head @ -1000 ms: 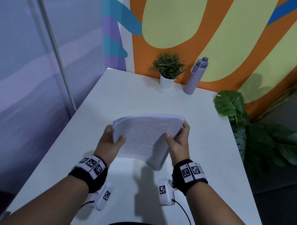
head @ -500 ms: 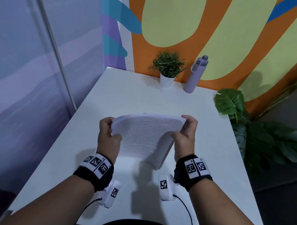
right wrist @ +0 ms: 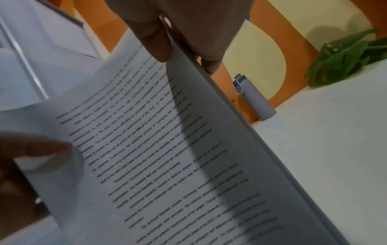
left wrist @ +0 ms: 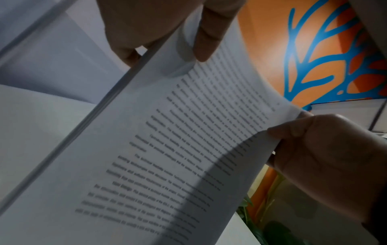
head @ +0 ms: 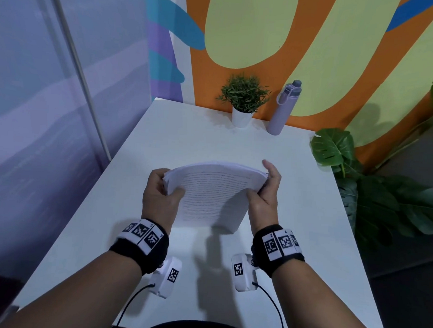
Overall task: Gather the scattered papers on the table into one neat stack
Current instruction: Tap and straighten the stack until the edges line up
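Observation:
A thick stack of printed papers (head: 209, 195) stands tilted over the white table (head: 186, 142), its text side facing me. I cannot tell whether its lower edge touches the table. My left hand (head: 165, 184) grips the stack's left edge, thumb on the front and fingers behind. My right hand (head: 260, 184) grips the right edge the same way. The left wrist view shows the papers (left wrist: 167, 149) pinched by my left hand (left wrist: 163, 44), with the right hand (left wrist: 314, 149) opposite. The right wrist view shows my right hand (right wrist: 184, 54) on the papers (right wrist: 167, 149).
A small potted plant (head: 243, 100) and a lilac bottle (head: 283, 107) stand at the table's far edge against the painted wall. A large leafy plant (head: 370, 195) grows beside the table's right edge. A glass partition runs along the left.
Both hands slid from the stack's lower sides up toward its top corners. The stack turned from skewed to square between them and shifted slightly away from me.

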Demonstrator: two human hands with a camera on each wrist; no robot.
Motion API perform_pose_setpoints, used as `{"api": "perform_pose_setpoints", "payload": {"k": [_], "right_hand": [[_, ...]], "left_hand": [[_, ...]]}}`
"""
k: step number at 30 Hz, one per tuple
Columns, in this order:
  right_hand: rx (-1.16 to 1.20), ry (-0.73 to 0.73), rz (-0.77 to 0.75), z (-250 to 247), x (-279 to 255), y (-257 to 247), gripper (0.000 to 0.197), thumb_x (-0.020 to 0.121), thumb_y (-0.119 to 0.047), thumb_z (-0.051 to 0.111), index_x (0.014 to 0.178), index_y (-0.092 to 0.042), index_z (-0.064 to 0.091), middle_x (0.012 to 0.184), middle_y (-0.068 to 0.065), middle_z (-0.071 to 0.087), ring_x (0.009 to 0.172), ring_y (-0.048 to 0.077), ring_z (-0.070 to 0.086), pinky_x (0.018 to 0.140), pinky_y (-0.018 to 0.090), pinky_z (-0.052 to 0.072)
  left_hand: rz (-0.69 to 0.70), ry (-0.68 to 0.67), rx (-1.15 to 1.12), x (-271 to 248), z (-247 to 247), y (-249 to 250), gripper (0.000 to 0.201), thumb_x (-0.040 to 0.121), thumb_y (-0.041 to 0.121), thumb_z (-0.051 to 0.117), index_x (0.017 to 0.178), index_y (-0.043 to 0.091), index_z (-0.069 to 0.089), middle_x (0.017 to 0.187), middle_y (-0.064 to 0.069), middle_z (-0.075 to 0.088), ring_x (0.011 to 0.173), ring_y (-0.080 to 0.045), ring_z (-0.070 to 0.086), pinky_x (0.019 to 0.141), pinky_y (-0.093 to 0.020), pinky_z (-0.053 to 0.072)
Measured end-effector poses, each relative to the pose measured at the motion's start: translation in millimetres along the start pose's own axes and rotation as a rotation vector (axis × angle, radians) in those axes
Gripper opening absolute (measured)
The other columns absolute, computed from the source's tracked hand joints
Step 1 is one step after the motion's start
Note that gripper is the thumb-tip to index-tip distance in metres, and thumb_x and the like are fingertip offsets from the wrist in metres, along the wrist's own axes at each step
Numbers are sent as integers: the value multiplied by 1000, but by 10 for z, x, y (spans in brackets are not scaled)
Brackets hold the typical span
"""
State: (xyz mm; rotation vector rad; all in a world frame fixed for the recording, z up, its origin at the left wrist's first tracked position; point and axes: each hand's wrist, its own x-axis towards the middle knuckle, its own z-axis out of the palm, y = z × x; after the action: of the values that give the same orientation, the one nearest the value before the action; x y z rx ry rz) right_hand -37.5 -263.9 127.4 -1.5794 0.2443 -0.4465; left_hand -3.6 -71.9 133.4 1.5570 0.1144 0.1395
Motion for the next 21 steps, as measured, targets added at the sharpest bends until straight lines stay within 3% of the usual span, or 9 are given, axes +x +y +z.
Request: {"api": "perform_pose_setpoints", "payload": {"k": [2, 3, 6, 8, 10, 12, 15, 17, 21], "right_hand": [[-93, -16, -193, 8, 22, -19, 82, 82, 10, 39, 126, -59, 34, 106, -9, 49, 99, 5, 50, 92, 14, 39], [-155, -14, -280, 4, 47, -8, 80, 82, 11, 38, 129, -54, 38, 106, -7, 49, 101, 3, 50, 94, 11, 38], [-262, -25, -420, -13, 82, -12, 56, 79, 6, 34, 126, -15, 57, 102, -4, 47, 101, -4, 49, 92, 9, 37], [-269, -17, -432, -20, 73, -17, 51, 78, 12, 35, 119, -4, 60, 102, -5, 48, 101, -3, 50, 92, 12, 38], [-257, -7, -432, -18, 60, -28, 55, 76, 18, 35, 114, -10, 62, 103, -6, 50, 103, 0, 51, 92, 14, 39], [-209, -2, -386, -8, 40, -51, 61, 76, 16, 36, 111, -29, 58, 104, -5, 52, 104, 4, 52, 92, 18, 40], [-6, 14, -130, -2, 16, -90, 62, 71, 5, 40, 108, -45, 43, 104, -4, 52, 97, 7, 53, 89, 19, 43], [56, 28, 19, -12, 20, -66, 63, 67, 0, 41, 106, -50, 41, 102, 0, 46, 92, 12, 48, 86, 27, 41], [33, -33, 122, -32, -11, -19, 51, 69, -3, 40, 104, -40, 42, 100, -7, 48, 89, 11, 46, 80, 32, 37]], "left_hand": [[107, -4, 22, -20, 4, 61, 44, 79, -2, 58, 87, 40, 49, 88, 14, 56, 77, 2, 54, 72, -16, 47], [146, -12, 24, -30, 11, 90, 43, 82, -2, 55, 94, 38, 49, 92, 16, 55, 78, 9, 54, 72, -8, 45], [232, -22, -9, -53, 53, 153, 34, 85, 5, 48, 110, 28, 45, 98, 16, 53, 84, 12, 52, 74, -1, 40], [263, 2, -2, -67, 95, 180, 23, 89, 15, 46, 111, 23, 46, 98, 15, 52, 85, 9, 50, 74, -1, 38], [288, 60, 32, -61, 128, 196, 16, 94, 20, 41, 108, 20, 49, 103, 8, 54, 89, 5, 49, 77, -2, 37], [351, 94, 100, -31, 140, 191, 14, 96, 21, 37, 103, 20, 50, 105, 3, 54, 94, 3, 49, 82, -3, 36], [397, 100, 136, 13, 116, 160, 8, 96, 18, 41, 103, 18, 46, 108, 0, 50, 93, 13, 46, 84, 0, 34], [340, 65, 131, 16, 84, 106, 17, 93, 12, 50, 107, 19, 42, 111, -2, 47, 92, 9, 48, 82, -1, 37], [60, -60, 192, -40, 54, -47, 35, 90, 8, 51, 118, 23, 35, 111, -1, 49, 97, -18, 50, 82, -28, 41]]}}
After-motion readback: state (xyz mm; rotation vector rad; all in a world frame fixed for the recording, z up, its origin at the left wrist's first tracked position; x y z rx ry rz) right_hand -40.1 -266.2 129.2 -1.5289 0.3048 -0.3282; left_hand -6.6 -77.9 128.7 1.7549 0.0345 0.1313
